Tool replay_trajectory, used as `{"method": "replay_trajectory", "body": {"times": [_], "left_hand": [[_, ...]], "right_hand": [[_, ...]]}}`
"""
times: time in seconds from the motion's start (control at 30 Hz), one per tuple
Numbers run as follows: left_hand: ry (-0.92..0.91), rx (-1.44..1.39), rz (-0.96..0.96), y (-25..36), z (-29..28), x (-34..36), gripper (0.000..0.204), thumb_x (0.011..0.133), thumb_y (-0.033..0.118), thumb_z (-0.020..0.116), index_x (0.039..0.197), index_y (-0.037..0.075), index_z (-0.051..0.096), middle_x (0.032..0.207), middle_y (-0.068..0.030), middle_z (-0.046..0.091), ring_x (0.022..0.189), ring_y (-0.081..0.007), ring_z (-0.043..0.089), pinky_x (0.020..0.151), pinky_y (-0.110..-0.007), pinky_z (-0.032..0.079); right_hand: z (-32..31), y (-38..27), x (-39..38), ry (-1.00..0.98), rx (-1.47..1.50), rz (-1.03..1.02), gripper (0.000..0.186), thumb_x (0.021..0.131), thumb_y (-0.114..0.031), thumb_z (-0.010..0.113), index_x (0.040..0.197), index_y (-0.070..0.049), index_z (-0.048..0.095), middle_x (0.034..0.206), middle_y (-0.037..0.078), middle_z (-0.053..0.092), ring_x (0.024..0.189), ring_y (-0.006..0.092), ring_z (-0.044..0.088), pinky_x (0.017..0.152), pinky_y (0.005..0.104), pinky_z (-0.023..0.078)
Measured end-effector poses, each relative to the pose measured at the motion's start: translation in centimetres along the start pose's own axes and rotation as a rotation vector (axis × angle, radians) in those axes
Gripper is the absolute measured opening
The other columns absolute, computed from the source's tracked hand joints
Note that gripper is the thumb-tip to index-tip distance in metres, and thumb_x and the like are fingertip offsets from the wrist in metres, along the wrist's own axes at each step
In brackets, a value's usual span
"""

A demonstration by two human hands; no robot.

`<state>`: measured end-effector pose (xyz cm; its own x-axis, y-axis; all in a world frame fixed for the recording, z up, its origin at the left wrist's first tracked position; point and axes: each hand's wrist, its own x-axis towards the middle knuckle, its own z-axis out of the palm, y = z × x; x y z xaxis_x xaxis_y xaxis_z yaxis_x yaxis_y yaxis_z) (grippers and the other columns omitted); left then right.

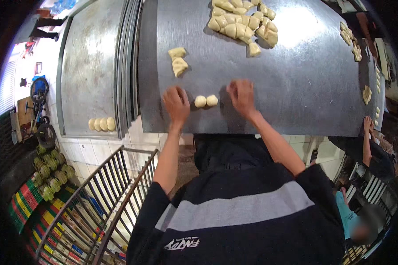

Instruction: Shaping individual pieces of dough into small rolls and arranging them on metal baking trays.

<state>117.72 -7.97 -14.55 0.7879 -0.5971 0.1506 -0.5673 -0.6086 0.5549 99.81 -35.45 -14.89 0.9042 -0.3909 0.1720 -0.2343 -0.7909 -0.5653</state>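
Two smooth round dough balls [206,101] sit side by side on the grey metal table [296,97], near its front edge. To their left is my left hand [177,106], its fingers bent and slightly apart, with no dough visible in it. My right hand [243,97] hovers over the table to their right; motion smears its fingers, so its grip is unclear. Neither hand touches the balls. Beyond my left hand lie two cut dough pieces [179,62], touching each other. A large cluster of cut dough pieces [236,24] spreads across the far middle of the table.
A stack of metal trays [90,66] stands left of the table, with several dough balls [101,124] in the top one's near corner. Black metal racks [119,185] are at lower left. At right, another person's hands [368,123] rest by the table near more dough [367,94].
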Motion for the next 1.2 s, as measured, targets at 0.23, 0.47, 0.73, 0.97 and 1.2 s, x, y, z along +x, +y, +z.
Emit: {"method": "replay_trajectory", "body": {"times": [0.23, 0.47, 0.73, 0.97, 1.2], "left_hand": [[0.162, 0.175, 0.005, -2.1, -3.0, 3.1, 0.010, 0.097, 0.013, 0.063, 0.102, 0.005, 0.060, 0.096, -0.0139, 0.062, 0.097, -0.0336, 0.057, 0.089, -0.049, 0.043], [0.052, -0.415, -0.237, 2.7, 0.1, -0.5, 0.023, 0.097, 0.012, 0.068, 0.119, 0.003, 0.063, 0.110, -0.0138, 0.070, 0.105, -0.0303, 0.066, 0.089, -0.044, 0.052], [0.033, -0.379, -0.190, 2.7, -2.0, -5.8, 0.044, 0.100, 0.001, 0.061, 0.143, 0.003, 0.056, 0.139, -0.0159, 0.063, 0.130, -0.0350, 0.059, 0.112, -0.043, 0.045], [-0.364, -0.416, 0.094, 5.4, -2.4, 0.4, 0.044, 0.091, -0.004, 0.055, 0.135, -0.004, 0.060, 0.138, -0.0209, 0.063, 0.129, -0.0413, 0.058, 0.109, -0.045, 0.047], [-0.177, -0.388, 0.060, -0.9, -24.7, 3.5, 0.052, 0.085, -0.009, 0.066, 0.133, 0.009, 0.066, 0.128, -0.0152, 0.070, 0.120, -0.0365, 0.066, 0.101, -0.044, 0.054]], "right_hand": [[-4.2, 3.9, 2.3, 0.082, -0.212, 0.082, 0.019, 0.095, -0.020, 0.072, 0.108, -0.008, 0.065, 0.104, 0.010, 0.065, 0.105, 0.0323, 0.058, 0.096, 0.0470, 0.040], [-0.9, -1.8, -0.6, 0.088, 0.234, 0.044, 0.030, 0.088, -0.005, 0.074, 0.117, -0.006, 0.067, 0.119, 0.013, 0.066, 0.114, 0.0348, 0.060, 0.094, 0.0483, 0.048], [-3.3, -3.0, -1.9, -0.060, 0.367, 0.163, 0.043, 0.086, 0.006, 0.066, 0.127, -0.006, 0.064, 0.117, 0.016, 0.064, 0.117, 0.0359, 0.059, 0.096, 0.0453, 0.051], [0.7, -11.2, 3.6, -0.329, 0.447, 0.262, 0.038, 0.080, 0.004, 0.069, 0.118, -0.001, 0.067, 0.113, 0.011, 0.067, 0.108, 0.0274, 0.066, 0.097, 0.0370, 0.051], [1.2, -25.5, 12.1, -0.452, 0.858, -0.049, 0.037, 0.086, -0.001, 0.072, 0.123, -0.002, 0.065, 0.118, 0.006, 0.063, 0.110, 0.0183, 0.063, 0.090, 0.0324, 0.055]]}}
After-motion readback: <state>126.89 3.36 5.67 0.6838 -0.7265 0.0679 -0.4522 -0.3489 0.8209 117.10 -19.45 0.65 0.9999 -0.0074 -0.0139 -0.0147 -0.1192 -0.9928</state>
